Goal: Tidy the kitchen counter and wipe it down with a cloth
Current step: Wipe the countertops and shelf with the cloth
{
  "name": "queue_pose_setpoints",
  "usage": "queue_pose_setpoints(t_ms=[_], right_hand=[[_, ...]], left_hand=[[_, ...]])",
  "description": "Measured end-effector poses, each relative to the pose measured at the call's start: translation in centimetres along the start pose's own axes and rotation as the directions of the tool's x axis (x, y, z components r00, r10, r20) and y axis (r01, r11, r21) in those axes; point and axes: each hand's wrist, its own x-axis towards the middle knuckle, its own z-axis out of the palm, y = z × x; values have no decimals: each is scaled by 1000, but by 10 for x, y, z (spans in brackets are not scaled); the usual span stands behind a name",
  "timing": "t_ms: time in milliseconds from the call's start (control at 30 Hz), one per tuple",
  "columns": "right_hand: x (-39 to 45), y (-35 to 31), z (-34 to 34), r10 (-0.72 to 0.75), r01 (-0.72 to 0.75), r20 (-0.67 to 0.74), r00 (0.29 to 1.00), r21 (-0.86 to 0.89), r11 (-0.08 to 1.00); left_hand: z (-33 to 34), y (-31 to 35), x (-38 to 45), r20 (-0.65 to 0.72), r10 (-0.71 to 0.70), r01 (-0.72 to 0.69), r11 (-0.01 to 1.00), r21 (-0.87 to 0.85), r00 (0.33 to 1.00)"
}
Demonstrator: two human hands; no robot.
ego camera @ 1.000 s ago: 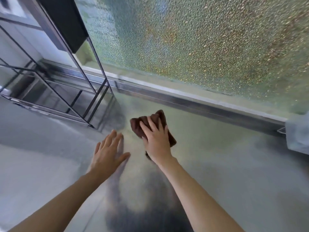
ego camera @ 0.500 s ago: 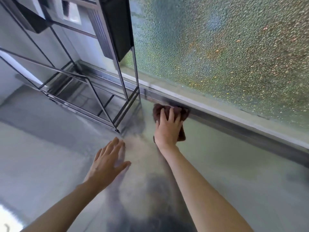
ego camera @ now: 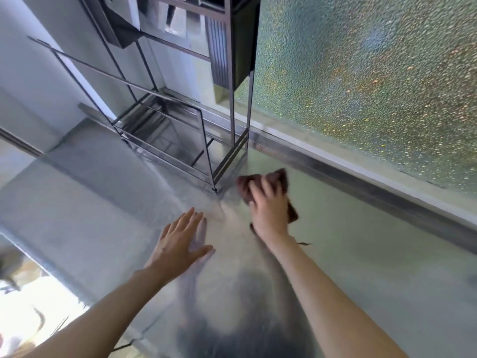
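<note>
You are working at a stainless steel counter (ego camera: 361,267) that is running along a window of pebbled, frosted glass (ego camera: 374,73), with a metal sill channel (ego camera: 361,177) lying between the two. A black wire rack (ego camera: 180,140) is standing in the far left corner, its near foot resting on the steel just beside your working area; a dark bin (ego camera: 237,34) is hanging on its upper frame. Your right hand (ego camera: 269,210) is pressing a brown cloth (ego camera: 278,180) flat against the counter, fingers spread over the top of it and curled only slightly, so the cloth is being held down by palm pressure rather than pinched. The cloth is lying close to the rack's foot and a little short of the sill channel, bunched ahead of your fingertips, with one corner trailing out under the wrist. Your left hand (ego camera: 180,241) is resting open on the bare steel, fingers extended and together, holding nothing; it is probably acting as a brace while you are leaning forward to reach the back of the counter. The right hand is blurring slightly, which suggests a wiping stroke in progress. Judging by the position, you are cleaning the awkward strip where the rack meets the window edge. No loose items are showing on the visible part of the counter, so the tidying appears largely complete here.
</note>
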Motion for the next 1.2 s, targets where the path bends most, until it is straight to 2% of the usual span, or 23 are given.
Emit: queue_pose_setpoints(t_ms=[67, 133, 167, 200, 267, 333, 400, 433, 500, 567, 667, 700, 767, 867, 933, 967, 1000, 1100, 1200], right_hand=[[-23, -21, 12, -157, 157, 63, 986, 8, 988], [-32, -16, 4, -224, 222, 92, 970, 29, 975], [-34, -5, -2, -211, 212, 105, 972, 8, 977], [-38, 9, -7, -146, 148, 94, 985, -11, 989], [-47, 37, -19, 115, -116, -16, 993, -10, 993], [-56, 40, -24, 375, -373, -112, 920, 39, 927], [-59, 9, -13, 467, -460, -109, 877, 88, 884], [-60, -13, -3, 414, -406, -107, 904, 89, 909], [-63, -57, 21, 194, -192, -114, 974, 36, 981], [-72, -83, 37, 44, -44, -42, 998, 6, 999], [-90, -75, 30, 35, -35, 47, 998, 1, 999], [-102, -68, 25, 92, -91, 38, 995, -26, 996], [-132, -53, 17, 290, -290, -12, 957, -41, 956], [-181, -48, 11, 592, -597, -116, 797, -3, 802], [-201, -69, 21, 677, -678, -152, 720, 57, 733], [-207, -88, 31, 672, -669, -156, 724, 78, 739], [-211, -112, 44, 626, -621, -154, 764, 88, 779], [-223, -182, 84, 372, -364, -135, 918, 76, 928], [-229, -181, 82, 244, -241, -55, 968, 49, 969]], left_hand=[[5, -9, -8, 50, -12, 10, 999, 47, 999], [8, -16, -13, 110, -17, 6, 995, 102, 994], [9, -18, -14, 133, -19, 3, 993, 119, 991], [10, -19, -14, 148, -16, -3, 992, 129, 989], [13, -21, -13, 152, -6, -16, 990, 139, 988], [16, -24, -10, 150, 10, -33, 988, 151, 989], [18, -30, -8, 150, 31, -51, 990, 134, 988], [18, -32, -8, 147, 50, -68, 991, 115, 988], [16, -40, -9, 128, 108, -120, 989, 87, 986], [10, -53, -12, 108, 159, -169, 980, 101, 981], [0, -80, -20, 110, 194, -207, 971, 118, 975], [-4, -89, -23, 116, 200, -213, 970, 115, 973], [-10, -103, -32, 124, 216, -230, 967, 110, 968], [-12, -114, -45, 133, 260, -275, 956, 105, 956], [-7, -118, -54, 146, 290, -308, 944, 116, 946], [-4, -120, -57, 152, 297, -316, 940, 125, 943], [0, -123, -61, 156, 301, -322, 937, 132, 941], [8, -133, -72, 152, 301, -319, 941, 115, 941], [9, -142, -80, 153, 311, -331, 935, 127, 938]])
